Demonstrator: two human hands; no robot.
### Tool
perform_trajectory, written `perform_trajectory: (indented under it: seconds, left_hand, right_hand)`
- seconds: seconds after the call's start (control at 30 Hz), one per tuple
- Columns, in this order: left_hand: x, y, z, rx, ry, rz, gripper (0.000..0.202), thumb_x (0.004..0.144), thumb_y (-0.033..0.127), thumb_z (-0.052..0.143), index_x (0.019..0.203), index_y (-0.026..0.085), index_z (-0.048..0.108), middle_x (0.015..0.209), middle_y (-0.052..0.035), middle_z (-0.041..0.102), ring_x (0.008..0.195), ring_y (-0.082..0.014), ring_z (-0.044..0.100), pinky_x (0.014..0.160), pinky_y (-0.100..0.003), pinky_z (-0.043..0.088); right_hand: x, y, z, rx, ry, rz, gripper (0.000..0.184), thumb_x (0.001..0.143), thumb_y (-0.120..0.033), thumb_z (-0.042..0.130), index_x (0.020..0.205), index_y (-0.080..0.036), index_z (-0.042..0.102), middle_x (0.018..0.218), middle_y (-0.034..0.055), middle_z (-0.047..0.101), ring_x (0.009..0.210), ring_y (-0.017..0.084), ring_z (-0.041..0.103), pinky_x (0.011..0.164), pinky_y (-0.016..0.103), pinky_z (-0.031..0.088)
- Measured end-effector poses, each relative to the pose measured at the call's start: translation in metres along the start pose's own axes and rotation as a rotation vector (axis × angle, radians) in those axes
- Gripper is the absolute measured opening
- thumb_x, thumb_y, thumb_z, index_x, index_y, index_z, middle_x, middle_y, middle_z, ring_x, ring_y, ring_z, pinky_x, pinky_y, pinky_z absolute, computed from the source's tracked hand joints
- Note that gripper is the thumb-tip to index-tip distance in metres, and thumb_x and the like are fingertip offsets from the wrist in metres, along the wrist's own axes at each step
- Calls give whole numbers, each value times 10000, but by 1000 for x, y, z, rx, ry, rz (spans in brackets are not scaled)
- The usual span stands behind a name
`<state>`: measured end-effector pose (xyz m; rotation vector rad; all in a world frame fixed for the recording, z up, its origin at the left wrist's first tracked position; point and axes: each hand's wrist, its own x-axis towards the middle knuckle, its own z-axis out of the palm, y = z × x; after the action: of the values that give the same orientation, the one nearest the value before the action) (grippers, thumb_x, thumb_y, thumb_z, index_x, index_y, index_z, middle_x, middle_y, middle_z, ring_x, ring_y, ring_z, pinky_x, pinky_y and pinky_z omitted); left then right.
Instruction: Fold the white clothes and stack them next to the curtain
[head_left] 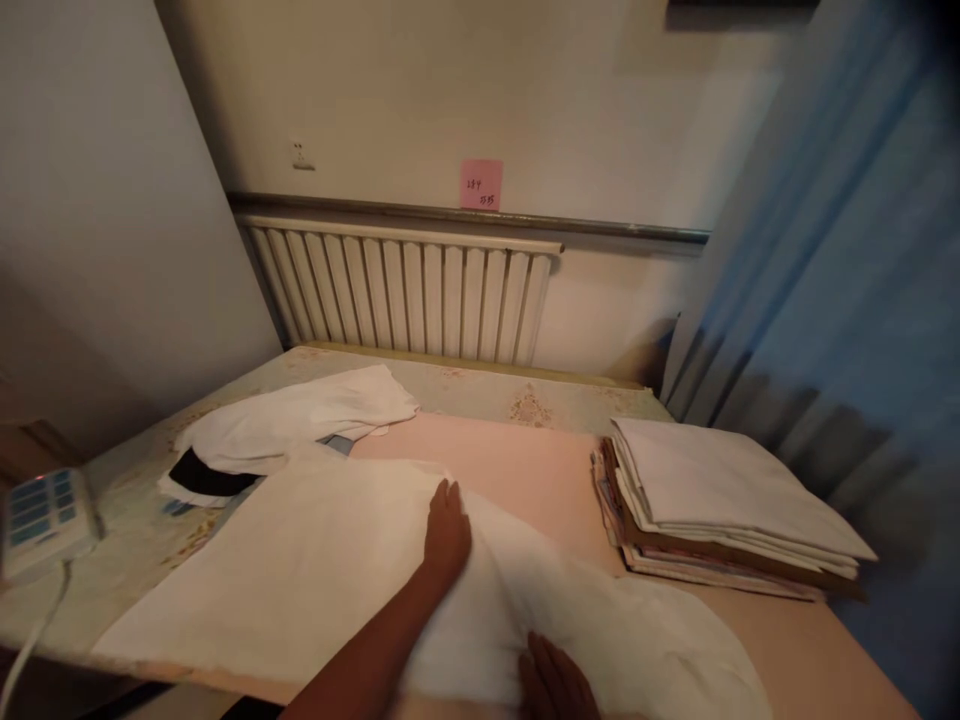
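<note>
A large white cloth (300, 560) lies spread across the table, its right part creased and bunched. My left hand (448, 535) rests on it near the far edge, fingers stretched out and close together. Lower down, at the bottom of the view, my right hand (556, 682) is on the creased part of the same cloth. Its fingers look extended, though the frame edge cuts off the rest of the hand. Beyond the cloth's left part lies a crumpled white fabric piece (300, 415) with a black patch (206, 472) showing.
A stack of folded fabric (720, 500) sits at the right on the pink board (510, 450). At the left edge is a white device with a cord (49, 515). A radiator (405, 295) stands behind the table, and a blue curtain (847, 300) hangs on the right.
</note>
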<state>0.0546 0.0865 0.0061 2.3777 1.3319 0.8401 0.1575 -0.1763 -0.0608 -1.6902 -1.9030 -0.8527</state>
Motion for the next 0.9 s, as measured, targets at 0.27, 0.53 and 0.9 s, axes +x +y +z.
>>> perform_trajectory:
  seconds: [0.27,0.53,0.9]
  left_hand:
    - [-109,5,-1,345,-86,263,514,877,240,426,1386,175,460,1511,-113,385,1415,-288,292,1116,-513,293]
    - [-120,-10,-40,380,-123,207,499,918,337,422,1407,243,453,1508,-72,392,1415,-291,294,1139,-526,242]
    - [-122,-3,-46,383,-104,189,486,929,298,371,1385,179,488,1475,-108,436,1406,-295,311,1136,-524,230]
  right_hand:
    - [10,-7,-23,92,-69,70,432,837,-224,525,1262,-176,586,1298,121,605,1181,271,577,953,391,494]
    - [12,-17,-31,152,-88,181,426,839,-197,525,1263,-209,573,1321,103,586,1199,279,559,967,447,500]
    - [-11,-23,-57,272,-27,330,370,867,-158,493,1215,-222,602,1303,100,595,1243,256,524,995,485,495]
